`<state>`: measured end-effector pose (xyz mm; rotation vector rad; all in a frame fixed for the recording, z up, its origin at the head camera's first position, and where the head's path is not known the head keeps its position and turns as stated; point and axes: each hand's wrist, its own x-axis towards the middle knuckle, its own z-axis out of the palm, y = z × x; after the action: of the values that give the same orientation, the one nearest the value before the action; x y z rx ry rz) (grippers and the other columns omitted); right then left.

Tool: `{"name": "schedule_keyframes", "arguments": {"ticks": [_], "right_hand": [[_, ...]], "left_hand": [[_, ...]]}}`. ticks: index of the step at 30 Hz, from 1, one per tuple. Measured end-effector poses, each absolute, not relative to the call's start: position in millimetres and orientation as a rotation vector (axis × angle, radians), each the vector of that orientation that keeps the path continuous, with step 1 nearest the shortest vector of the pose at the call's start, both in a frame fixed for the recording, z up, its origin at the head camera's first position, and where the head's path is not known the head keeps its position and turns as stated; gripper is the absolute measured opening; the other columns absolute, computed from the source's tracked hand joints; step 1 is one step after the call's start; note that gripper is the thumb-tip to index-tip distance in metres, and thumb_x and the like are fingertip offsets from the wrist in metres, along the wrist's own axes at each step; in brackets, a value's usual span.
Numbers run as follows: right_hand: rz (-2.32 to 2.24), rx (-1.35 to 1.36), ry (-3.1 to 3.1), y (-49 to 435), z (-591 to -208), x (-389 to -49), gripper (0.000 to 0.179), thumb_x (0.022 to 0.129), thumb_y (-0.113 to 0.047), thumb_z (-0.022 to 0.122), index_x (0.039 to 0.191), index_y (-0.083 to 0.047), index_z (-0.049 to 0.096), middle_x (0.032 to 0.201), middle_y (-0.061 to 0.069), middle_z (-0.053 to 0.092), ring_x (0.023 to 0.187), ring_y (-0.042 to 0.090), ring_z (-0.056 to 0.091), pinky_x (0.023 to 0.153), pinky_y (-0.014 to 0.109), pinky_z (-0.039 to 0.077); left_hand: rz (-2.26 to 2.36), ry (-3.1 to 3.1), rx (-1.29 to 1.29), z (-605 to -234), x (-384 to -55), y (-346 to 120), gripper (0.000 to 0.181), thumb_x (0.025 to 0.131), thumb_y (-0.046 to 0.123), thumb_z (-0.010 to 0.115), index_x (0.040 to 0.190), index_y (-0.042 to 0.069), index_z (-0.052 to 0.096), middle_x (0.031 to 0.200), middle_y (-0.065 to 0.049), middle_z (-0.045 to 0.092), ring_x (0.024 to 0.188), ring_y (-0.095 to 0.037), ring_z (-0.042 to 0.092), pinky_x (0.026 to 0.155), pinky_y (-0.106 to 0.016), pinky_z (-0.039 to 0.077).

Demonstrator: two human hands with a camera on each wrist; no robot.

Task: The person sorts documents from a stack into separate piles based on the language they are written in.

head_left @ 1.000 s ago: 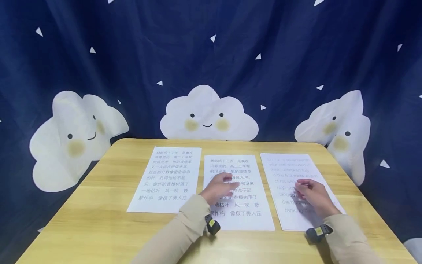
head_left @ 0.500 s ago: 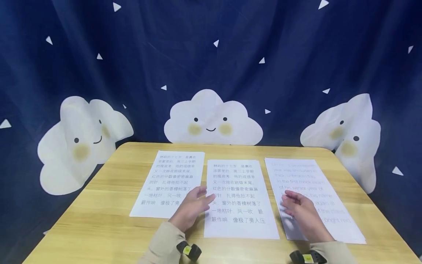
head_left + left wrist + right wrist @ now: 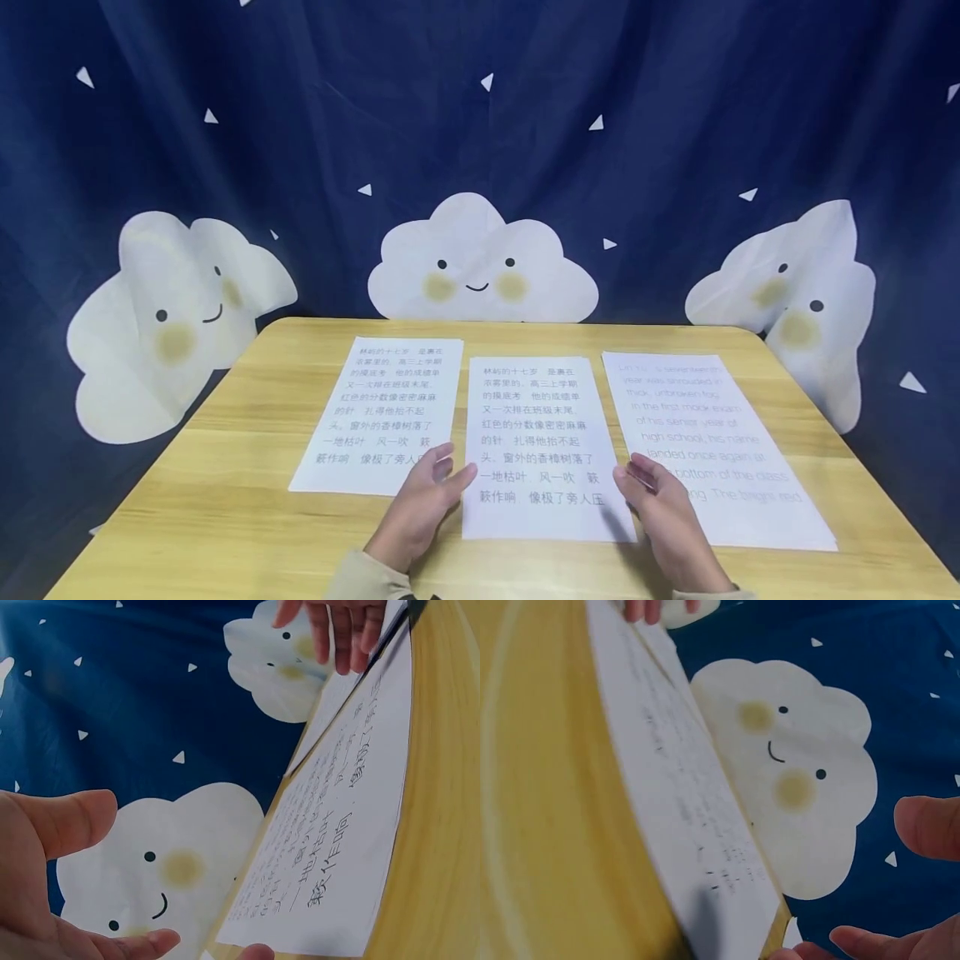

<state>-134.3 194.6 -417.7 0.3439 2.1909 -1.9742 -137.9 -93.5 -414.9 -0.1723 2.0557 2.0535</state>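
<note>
Three white printed papers lie side by side in the head view. The left paper (image 3: 375, 400) and the middle paper (image 3: 536, 442) carry Chinese text, while the right paper (image 3: 697, 433) has pale English lines. My left hand (image 3: 422, 504) hovers over the gap between left and middle papers, fingers loosely bent, holding nothing. Between the middle and right papers is my right hand (image 3: 667, 521), relaxed, its fingers over the right paper's near left part. Thumb and fingers are apart in the left wrist view, with the middle paper (image 3: 322, 840) beyond. The right wrist view also shows nothing held.
The papers rest on a light wooden table (image 3: 210, 492) with rounded far corners. Behind it hangs a dark blue curtain (image 3: 420, 108) with white triangles and smiling clouds (image 3: 472, 237). Slightly offset edges at the right paper suggest more than one sheet.
From over the middle paper, my left hand has moved left and back toward me. My right hand has drawn back from the right paper and shifted left. The papers lie nearly as before.
</note>
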Motion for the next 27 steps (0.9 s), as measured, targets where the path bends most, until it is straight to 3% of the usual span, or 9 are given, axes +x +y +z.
{"name": "schedule_keyframes", "arguments": {"ticks": [4, 14, 20, 23, 27], "right_hand": [[-1.937, 0.362, 2.217, 191, -421, -128, 0.072, 0.098, -0.016, 0.056, 0.146, 0.016, 0.012, 0.148, 0.035, 0.020, 0.136, 0.048, 0.023, 0.112, 0.054, 0.020], [-1.646, 0.344, 2.508, 172, -425, -121, 0.078, 0.095, -0.022, 0.063, 0.147, 0.013, 0.016, 0.147, 0.036, 0.025, 0.136, 0.051, 0.024, 0.110, 0.053, 0.024], [-1.729, 0.409, 2.493, 172, -428, -119, 0.073, 0.095, -0.016, 0.062, 0.148, 0.009, 0.019, 0.147, 0.033, 0.029, 0.134, 0.046, 0.032, 0.109, 0.050, 0.030], [-1.757, 0.477, 2.484, 174, -429, -121, 0.069, 0.094, -0.014, 0.062, 0.148, 0.008, 0.023, 0.145, 0.030, 0.034, 0.128, 0.039, 0.041, 0.105, 0.038, 0.039], [-1.786, 0.531, 2.484, 176, -432, -126, 0.065, 0.093, -0.012, 0.063, 0.145, 0.008, 0.030, 0.137, 0.030, 0.044, 0.115, 0.029, 0.050, 0.085, 0.015, 0.047]], "left_hand": [[2.055, 2.024, -0.170, -415, -133, -90, 0.077, 0.090, 0.021, 0.067, 0.147, -0.009, 0.023, 0.146, -0.040, 0.021, 0.135, -0.054, 0.022, 0.105, -0.058, 0.032], [2.117, 1.994, -0.151, -419, -126, -84, 0.076, 0.091, 0.017, 0.066, 0.145, -0.012, 0.022, 0.142, -0.042, 0.025, 0.131, -0.055, 0.029, 0.107, -0.057, 0.030], [2.125, 1.996, -0.143, -423, -123, -82, 0.074, 0.091, 0.019, 0.067, 0.145, -0.010, 0.025, 0.143, -0.041, 0.025, 0.130, -0.052, 0.034, 0.106, -0.059, 0.031], [2.121, 2.006, -0.135, -424, -122, -81, 0.073, 0.091, 0.019, 0.067, 0.145, -0.009, 0.027, 0.144, -0.041, 0.024, 0.130, -0.051, 0.035, 0.105, -0.060, 0.031], [2.120, 2.004, -0.141, -426, -121, -78, 0.072, 0.090, 0.019, 0.068, 0.144, -0.008, 0.029, 0.145, -0.040, 0.024, 0.130, -0.050, 0.035, 0.105, -0.060, 0.031]]}}
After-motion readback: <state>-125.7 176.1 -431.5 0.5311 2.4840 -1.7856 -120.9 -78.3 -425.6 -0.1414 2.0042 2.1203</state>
